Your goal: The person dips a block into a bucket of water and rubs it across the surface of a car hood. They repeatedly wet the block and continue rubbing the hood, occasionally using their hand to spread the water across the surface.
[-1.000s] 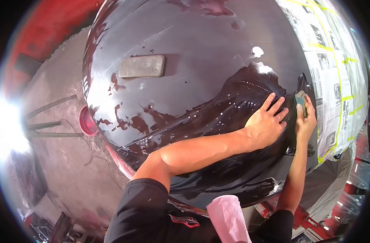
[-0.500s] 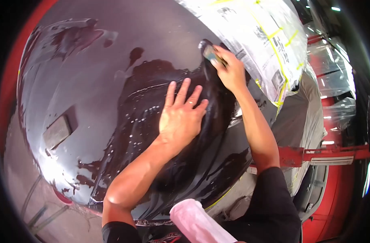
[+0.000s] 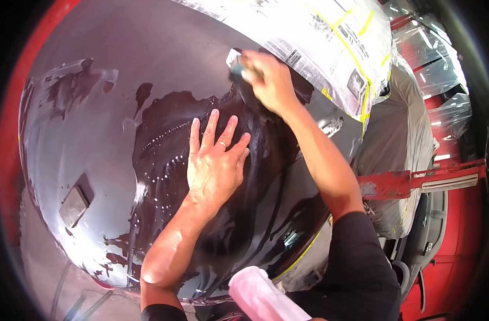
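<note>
A dark grey car hood point(image 3: 110, 150) fills most of the view, wet with dark streaks and droplets. My left hand point(image 3: 215, 166) lies on the wet surface with its fingers spread and holds nothing. Further up the hood, close to the newspaper edge, my right hand point(image 3: 271, 83) is closed around a sanding block point(image 3: 238, 67) that rests against the hood. Motion blurs this block, and my fingers cover part of it. A second flat grey block point(image 3: 74, 207) lies alone on the hood at the left.
Newspaper masking point(image 3: 298, 40) with yellow tape borders the hood at upper right. Beyond it hang grey sheeting point(image 3: 399, 144) and a red metal bar point(image 3: 386, 185). A pale pink cylindrical thing point(image 3: 263, 294) juts in at the bottom. Dark lines cross the floor at lower left.
My right hand has moved left and slightly up across the hood with the sanding block. The view has shifted, and my left hand appears a little further left, still flat.
</note>
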`<state>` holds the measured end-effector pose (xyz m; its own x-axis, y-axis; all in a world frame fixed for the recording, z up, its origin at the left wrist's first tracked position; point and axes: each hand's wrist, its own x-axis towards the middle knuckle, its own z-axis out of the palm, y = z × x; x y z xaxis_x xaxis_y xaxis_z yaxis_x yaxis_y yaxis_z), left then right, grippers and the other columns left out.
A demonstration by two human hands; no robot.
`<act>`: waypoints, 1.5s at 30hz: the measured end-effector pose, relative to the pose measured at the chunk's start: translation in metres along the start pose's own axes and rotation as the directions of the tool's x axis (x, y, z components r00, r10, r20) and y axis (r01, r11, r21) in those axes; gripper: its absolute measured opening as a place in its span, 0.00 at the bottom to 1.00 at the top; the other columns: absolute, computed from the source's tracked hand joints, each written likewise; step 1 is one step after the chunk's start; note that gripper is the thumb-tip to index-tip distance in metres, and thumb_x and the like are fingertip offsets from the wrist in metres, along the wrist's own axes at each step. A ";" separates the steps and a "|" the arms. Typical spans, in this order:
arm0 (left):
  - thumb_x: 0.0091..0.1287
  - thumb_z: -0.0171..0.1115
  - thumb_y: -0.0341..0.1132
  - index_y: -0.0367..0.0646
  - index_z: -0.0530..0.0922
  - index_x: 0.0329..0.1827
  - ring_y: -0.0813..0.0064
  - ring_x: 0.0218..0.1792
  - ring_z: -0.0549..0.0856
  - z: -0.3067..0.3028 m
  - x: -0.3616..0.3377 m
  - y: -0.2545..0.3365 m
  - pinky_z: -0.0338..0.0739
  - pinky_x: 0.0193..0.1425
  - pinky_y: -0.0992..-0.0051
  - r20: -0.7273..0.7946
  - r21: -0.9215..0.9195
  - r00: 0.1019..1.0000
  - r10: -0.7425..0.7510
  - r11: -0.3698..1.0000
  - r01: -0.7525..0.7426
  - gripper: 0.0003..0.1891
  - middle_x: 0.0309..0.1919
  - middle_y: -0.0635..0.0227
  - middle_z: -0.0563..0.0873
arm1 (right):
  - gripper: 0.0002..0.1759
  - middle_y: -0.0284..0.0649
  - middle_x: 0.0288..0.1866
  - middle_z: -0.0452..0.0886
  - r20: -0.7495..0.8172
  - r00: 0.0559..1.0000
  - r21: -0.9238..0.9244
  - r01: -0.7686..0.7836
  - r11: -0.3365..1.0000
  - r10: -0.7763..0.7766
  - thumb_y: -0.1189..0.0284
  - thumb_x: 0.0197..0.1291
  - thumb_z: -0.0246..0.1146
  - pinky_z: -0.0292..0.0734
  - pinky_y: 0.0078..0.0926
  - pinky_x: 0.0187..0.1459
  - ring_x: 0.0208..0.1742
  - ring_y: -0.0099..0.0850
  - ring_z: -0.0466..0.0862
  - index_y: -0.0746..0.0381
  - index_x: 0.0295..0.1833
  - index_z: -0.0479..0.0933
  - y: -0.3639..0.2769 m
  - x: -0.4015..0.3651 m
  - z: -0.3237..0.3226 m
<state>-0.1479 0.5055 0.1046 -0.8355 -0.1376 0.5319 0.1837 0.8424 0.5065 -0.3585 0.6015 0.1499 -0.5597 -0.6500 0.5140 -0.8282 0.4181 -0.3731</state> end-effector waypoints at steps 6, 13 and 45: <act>0.62 0.73 0.36 0.54 0.90 0.51 0.52 0.75 0.71 0.000 0.003 0.000 0.56 0.81 0.44 0.000 0.004 1.000 -0.012 1.000 0.012 0.14 0.66 0.63 0.83 | 0.14 0.48 0.60 0.86 0.060 0.998 0.005 -0.002 1.000 0.001 0.82 0.56 0.71 0.81 0.38 0.61 0.60 0.45 0.85 0.66 0.50 0.84 -0.014 -0.039 -0.021; 0.62 0.74 0.37 0.55 0.90 0.52 0.52 0.76 0.71 -0.001 0.003 -0.001 0.56 0.82 0.45 0.003 -0.013 1.000 -0.019 1.000 0.019 0.14 0.67 0.64 0.83 | 0.16 0.42 0.59 0.86 0.088 0.996 -0.033 -0.026 0.999 0.028 0.82 0.59 0.70 0.83 0.33 0.57 0.58 0.40 0.87 0.65 0.54 0.83 0.003 -0.036 -0.030; 0.62 0.71 0.38 0.51 0.90 0.51 0.52 0.76 0.71 0.002 0.000 -0.006 0.55 0.82 0.43 -0.026 -0.043 1.000 -0.012 0.999 0.011 0.14 0.65 0.63 0.84 | 0.17 0.44 0.59 0.86 0.015 0.999 0.019 0.029 0.999 -0.030 0.83 0.56 0.70 0.81 0.36 0.59 0.60 0.44 0.84 0.61 0.52 0.85 0.013 -0.012 -0.009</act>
<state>-0.1498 0.5019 0.1001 -0.8241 -0.1613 0.5430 0.1967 0.8175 0.5413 -0.3625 0.6209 0.1460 -0.5343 -0.6719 0.5129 -0.8437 0.3868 -0.3723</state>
